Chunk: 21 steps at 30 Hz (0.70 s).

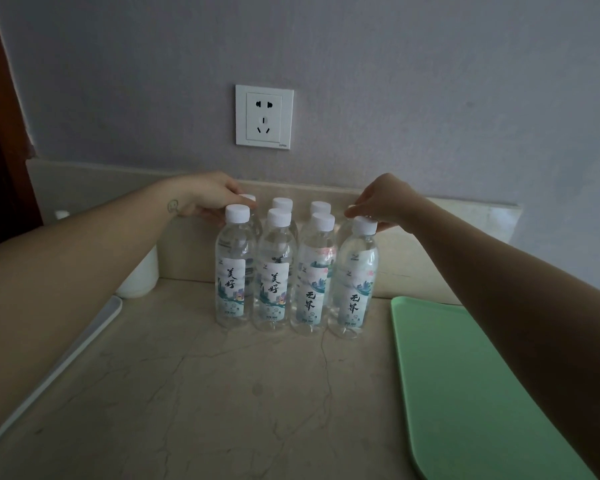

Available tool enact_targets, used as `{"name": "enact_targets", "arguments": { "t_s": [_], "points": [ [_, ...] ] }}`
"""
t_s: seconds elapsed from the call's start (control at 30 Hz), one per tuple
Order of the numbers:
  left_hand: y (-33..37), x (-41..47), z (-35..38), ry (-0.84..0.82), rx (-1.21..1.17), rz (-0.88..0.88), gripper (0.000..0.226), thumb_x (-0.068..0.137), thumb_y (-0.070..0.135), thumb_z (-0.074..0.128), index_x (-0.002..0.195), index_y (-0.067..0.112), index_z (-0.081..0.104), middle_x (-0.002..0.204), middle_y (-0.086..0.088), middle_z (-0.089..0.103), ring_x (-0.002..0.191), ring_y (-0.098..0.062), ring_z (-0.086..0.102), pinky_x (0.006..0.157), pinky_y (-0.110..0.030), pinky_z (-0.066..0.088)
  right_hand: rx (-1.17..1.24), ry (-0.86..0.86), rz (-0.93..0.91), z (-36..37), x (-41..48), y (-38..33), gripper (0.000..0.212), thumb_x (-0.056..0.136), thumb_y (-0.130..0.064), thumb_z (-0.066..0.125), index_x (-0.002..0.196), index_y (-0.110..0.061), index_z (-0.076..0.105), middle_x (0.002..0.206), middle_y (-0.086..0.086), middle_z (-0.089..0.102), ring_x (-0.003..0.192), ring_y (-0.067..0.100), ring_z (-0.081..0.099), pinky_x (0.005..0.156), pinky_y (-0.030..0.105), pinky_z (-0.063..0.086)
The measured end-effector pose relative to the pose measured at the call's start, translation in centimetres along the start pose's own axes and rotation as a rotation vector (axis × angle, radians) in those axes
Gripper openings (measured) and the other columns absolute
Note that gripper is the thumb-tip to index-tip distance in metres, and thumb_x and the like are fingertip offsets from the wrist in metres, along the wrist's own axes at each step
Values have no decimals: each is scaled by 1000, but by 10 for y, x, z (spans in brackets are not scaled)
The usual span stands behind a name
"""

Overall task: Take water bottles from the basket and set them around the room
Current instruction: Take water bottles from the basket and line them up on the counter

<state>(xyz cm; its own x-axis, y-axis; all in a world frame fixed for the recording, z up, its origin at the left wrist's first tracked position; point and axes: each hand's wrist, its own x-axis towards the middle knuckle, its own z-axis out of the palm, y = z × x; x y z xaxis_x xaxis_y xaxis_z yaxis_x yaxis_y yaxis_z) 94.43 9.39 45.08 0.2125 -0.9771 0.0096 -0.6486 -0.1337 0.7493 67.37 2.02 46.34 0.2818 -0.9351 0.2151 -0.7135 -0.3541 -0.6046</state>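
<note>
Several clear water bottles with white caps and printed labels stand upright in two rows on a beige marble counter, close to the wall. My left hand reaches to the back-left bottle and its fingers curl round that bottle's cap. My right hand reaches over the right end of the group, its fingers curled round the neck of the back-right bottle, just behind the front-right bottle. No basket is in view.
A green mat lies on the counter at the right. A white tray edge runs along the left, with a white container behind my left forearm. A wall socket sits above the bottles.
</note>
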Motion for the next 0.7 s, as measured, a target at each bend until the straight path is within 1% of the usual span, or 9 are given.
{"name": "enact_targets", "arguments": {
  "t_s": [0.13,0.33,0.4,0.47,0.5,0.53,0.6,0.63,0.7],
  "points": [
    [1,-3,3,32,-16,35,29,91,28,66,112,7,66,100,-9,68,82,-16,59,70,-24,50,-29,42,-14,2,-2,0,34,80,-23,77,100,4,69,91,18,71,75,27,72,75,39,61],
    [2,-14,7,16,-75,62,33,95,26,62,117,1,63,110,-15,66,94,-21,57,82,-31,48,-14,31,-11,1,-3,4,33,82,-21,75,99,7,69,92,20,72,80,29,72,79,43,60],
    [2,-17,8,-10,-101,59,34,98,27,56,119,2,62,106,-14,66,88,-20,56,72,-29,46,18,29,-5,0,-6,6,33,84,-21,74,100,7,69,95,22,71,83,32,72,79,43,60],
    [4,-20,7,-31,-87,23,35,101,31,49,123,5,59,95,-11,62,75,-17,51,61,-26,40,21,34,-12,-3,-10,9,36,86,-25,71,102,7,68,98,23,70,87,33,71,79,43,60],
    [5,-21,7,-24,-59,4,37,102,35,46,126,9,58,96,-10,59,74,-16,49,61,-27,39,6,36,-25,-4,-12,10,39,88,-28,69,104,7,68,100,24,70,89,34,70,80,43,59],
    [6,-22,8,8,-15,-1,42,102,41,43,130,12,56,102,-7,58,79,-16,50,65,-28,40,-13,38,-40,-6,-16,11,43,89,-32,67,106,7,67,102,24,70,91,34,70,82,43,59],
    [8,-23,10,129,93,68,59,95,60,40,134,18,52,118,-3,60,97,-19,55,81,-32,44,-49,50,-92,-8,-23,11,50,90,-40,64,112,5,65,109,21,69,95,32,68,87,41,56],
    [10,-25,12,160,132,150,76,86,75,37,135,19,50,126,-3,57,106,-19,54,90,-35,44,-58,51,-128,-7,-29,10,53,90,-45,62,119,0,62,116,18,67,98,30,66,89,39,54],
    [13,-33,18,83,232,324,111,58,98,30,140,24,43,139,-2,46,121,-19,49,104,-43,41,-87,12,-210,2,-40,8,62,89,-54,57,133,-10,52,133,13,58,110,27,60,93,35,46]
  ]
}}
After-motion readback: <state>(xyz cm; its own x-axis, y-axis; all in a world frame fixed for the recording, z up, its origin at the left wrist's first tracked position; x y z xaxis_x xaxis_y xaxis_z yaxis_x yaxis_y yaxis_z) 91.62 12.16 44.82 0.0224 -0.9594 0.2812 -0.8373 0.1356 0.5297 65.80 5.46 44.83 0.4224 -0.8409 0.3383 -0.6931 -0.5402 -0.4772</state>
